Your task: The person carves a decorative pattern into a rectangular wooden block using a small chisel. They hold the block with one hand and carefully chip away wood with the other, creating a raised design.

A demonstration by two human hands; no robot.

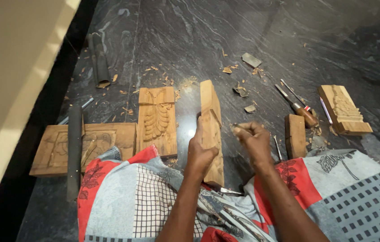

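A long wooden block (210,110) stands on its edge on the dark stone floor, between my knees. My left hand (200,151) grips its near part from the left side. Just to the right of the block, my right hand (253,139) is closed around a small carving tool (240,128), whose tip points toward the block's right face. Most of the tool is hidden inside my fist.
A carved leaf-pattern panel (157,119) lies left of the block, and a wider carved board (85,145) with a dark file (74,150) across it lies further left. At right are a small wood block (295,135), chisels (298,105) and a carved piece (344,110). Wood chips (239,69) are scattered about.
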